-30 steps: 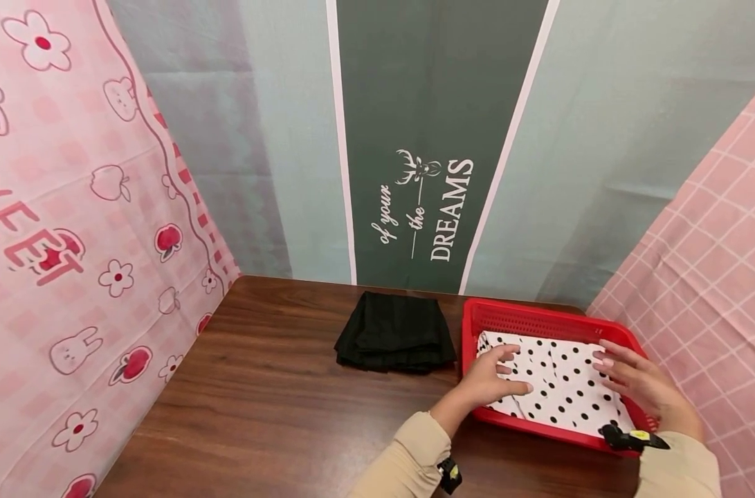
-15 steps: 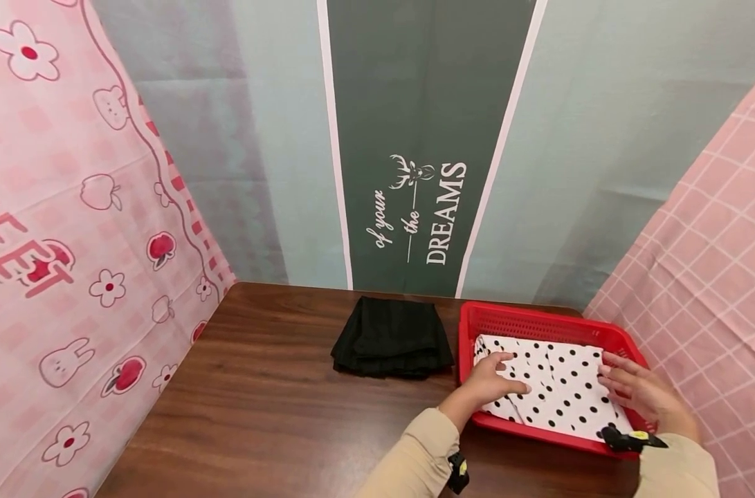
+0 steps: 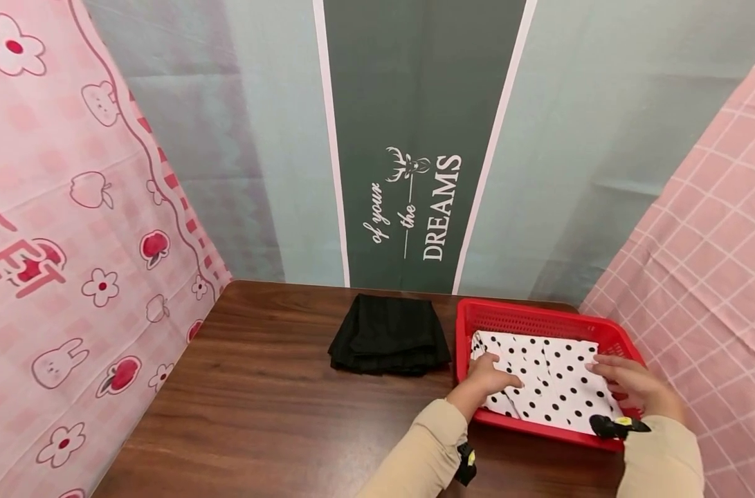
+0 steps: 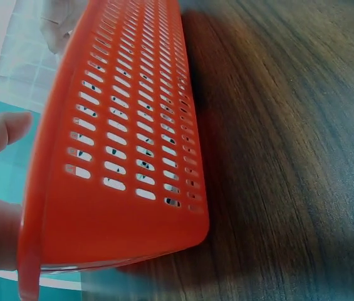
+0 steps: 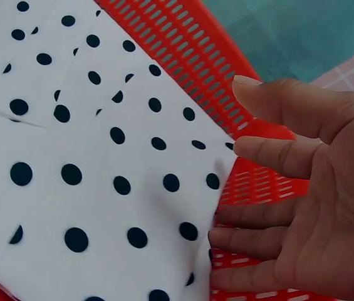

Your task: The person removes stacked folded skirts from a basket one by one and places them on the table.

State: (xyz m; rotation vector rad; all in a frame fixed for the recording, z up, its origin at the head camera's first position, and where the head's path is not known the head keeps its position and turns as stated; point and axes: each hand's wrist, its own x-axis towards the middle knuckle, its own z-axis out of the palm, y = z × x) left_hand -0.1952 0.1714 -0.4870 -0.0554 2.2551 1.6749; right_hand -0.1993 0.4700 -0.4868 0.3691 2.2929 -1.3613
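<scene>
A folded white cloth with black polka dots (image 3: 545, 380) lies flat inside a red plastic basket (image 3: 529, 311). My left hand (image 3: 484, 380) reaches over the basket's left side, thumb spread above the cloth; its lower fingers are hidden in the head view. At the cloth's right edge, my right hand (image 3: 632, 382) has its fingers extended. In the right wrist view, the fingertips of that right hand (image 5: 327, 194) touch or nearly touch the cloth's edge, with the palm facing it. The left wrist view shows the basket's slotted outer wall (image 4: 126, 138) with part of the left hand behind its rim.
A folded black cloth (image 3: 389, 335) lies left of the basket on the brown wooden table (image 3: 259, 401). A printed grey-green curtain (image 3: 427, 104) hangs behind the table. Pink patterned cloths hang at the left (image 3: 103, 228) and right (image 3: 713, 242).
Both hands have come lower and closer to the cloth's side edges, the left fingers sinking down inside the basket. The head view has shifted slightly. The polka-dot cloth stays in place.
</scene>
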